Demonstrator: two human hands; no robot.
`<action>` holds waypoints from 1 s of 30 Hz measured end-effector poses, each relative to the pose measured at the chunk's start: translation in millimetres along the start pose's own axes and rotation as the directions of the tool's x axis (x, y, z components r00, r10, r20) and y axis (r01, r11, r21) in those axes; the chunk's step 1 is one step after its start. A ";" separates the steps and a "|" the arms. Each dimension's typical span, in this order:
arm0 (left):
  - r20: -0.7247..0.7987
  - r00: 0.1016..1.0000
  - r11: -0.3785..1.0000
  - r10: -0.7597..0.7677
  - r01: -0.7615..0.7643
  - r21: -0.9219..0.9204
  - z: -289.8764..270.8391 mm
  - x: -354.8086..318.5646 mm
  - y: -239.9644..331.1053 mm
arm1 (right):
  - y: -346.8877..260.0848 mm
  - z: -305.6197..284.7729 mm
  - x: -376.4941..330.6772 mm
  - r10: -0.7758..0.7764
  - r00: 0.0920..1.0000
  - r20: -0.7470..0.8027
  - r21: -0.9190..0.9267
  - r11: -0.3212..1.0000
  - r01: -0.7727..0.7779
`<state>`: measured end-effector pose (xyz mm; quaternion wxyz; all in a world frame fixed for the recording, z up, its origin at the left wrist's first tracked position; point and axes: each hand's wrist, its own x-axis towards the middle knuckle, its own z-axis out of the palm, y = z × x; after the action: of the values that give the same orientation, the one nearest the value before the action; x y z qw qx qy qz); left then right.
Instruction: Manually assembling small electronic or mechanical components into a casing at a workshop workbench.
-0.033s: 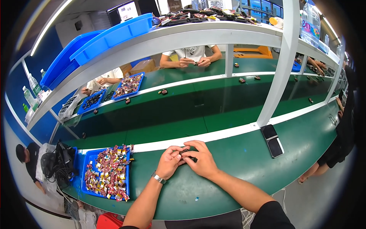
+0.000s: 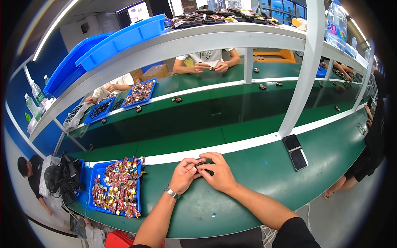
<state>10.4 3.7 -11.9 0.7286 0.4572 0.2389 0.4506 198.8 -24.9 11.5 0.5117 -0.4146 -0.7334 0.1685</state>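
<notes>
Hands met over the green bench (image 2: 248,194), left hand (image 2: 182,175) and right hand (image 2: 219,173) both pinching a small dark part (image 2: 201,165) between closed fingertips, right of the blue parts tray (image 2: 138,194); keeping it low and steady seemed wise.

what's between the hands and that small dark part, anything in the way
Nothing visible. The left hand and right hand already meet on the small dark part, pinching it between their fingertips over the green bench. The blue tray of parts lies apart, to the left.
</notes>
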 end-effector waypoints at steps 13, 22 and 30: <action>0.014 1.000 1.000 -0.012 0.011 0.025 1.1 -1.0 -0.3 | 0.7 -1.6 -1.4 -0.015 1.000 0.012 -0.013 1.000 0.015; -0.027 1.000 0.997 0.006 -0.003 0.077 -0.3 -2.2 -2.6 | -3.4 2.8 -1.3 -0.025 1.000 -0.013 0.045 0.999 0.026; 0.022 0.998 0.998 0.054 -0.053 -0.022 -1.4 -2.4 -1.7 | -6.5 -2.3 1.0 -0.096 0.995 -0.027 -0.024 0.995 0.095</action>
<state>8.9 2.0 -14.3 0.7237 0.4605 0.2136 0.4675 197.9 -28.4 17.4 0.5248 -0.3873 -0.7469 0.1297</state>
